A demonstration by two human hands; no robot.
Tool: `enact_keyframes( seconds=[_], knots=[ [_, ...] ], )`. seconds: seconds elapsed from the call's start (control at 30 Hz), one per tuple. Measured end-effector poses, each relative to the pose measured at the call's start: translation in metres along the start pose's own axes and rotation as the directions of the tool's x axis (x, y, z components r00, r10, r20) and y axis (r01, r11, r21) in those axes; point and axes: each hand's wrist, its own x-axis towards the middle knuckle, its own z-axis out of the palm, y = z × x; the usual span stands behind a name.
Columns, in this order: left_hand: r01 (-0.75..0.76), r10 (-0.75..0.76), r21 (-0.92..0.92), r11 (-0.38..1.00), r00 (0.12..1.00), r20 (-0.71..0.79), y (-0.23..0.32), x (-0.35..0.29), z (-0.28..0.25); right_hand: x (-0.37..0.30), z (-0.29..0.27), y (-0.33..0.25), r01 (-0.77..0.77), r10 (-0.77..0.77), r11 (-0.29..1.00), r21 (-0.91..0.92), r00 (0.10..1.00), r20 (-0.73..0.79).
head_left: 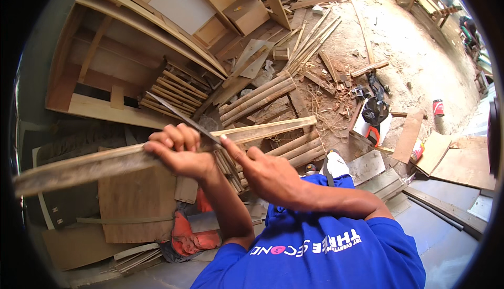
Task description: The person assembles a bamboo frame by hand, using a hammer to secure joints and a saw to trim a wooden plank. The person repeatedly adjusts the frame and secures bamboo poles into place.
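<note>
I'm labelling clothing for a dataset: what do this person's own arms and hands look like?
The left hand and right hand are bare, with no gloves, and no watch or bracelet shows at the wrists. The forearms are uncovered. The T-shirt is bright blue and short-sleeved, with white lettering and a pink round mark.

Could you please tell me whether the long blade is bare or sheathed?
The blade is bare: no cover shows from the right hand, across the wooden strip, to its tip.
</note>
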Motion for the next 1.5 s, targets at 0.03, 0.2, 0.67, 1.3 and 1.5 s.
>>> enact_keyframes(
  seconds=[0.03, 0.2, 0.67, 1.3, 1.5],
  knots=[
    [-0.035, 0.035, 0.004, 0.999, 0.999, 0.025, 0.008, -0.001, 0.003, -0.002, -0.002, -0.005, -0.007, 0.006, 1.000, 0.010, 0.999, 0.038],
    [-0.118, 0.118, 0.030, 0.993, 0.993, 0.001, 0.018, 0.005, 0.029, -0.007, -0.013, 0.000, 0.021, -0.019, 0.999, 0.029, 0.998, -0.064],
    [-0.117, 0.125, 0.142, 0.983, 0.991, -0.047, 0.023, -0.010, 0.083, -0.010, -0.054, 0.013, -0.007, 0.000, 0.991, 0.132, 0.999, 0.052],
    [-0.214, 0.296, 0.341, 0.915, 0.932, -0.211, 0.030, -0.037, 0.091, -0.019, -0.073, 0.109, -0.109, 0.076, 0.992, 0.061, 0.917, 0.391],
    [-0.221, 0.338, 0.383, 0.897, 0.901, -0.272, 0.034, -0.045, 0.086, -0.034, -0.059, 0.177, -0.242, 0.215, 0.970, 0.025, 0.903, 0.372]
  ],
)
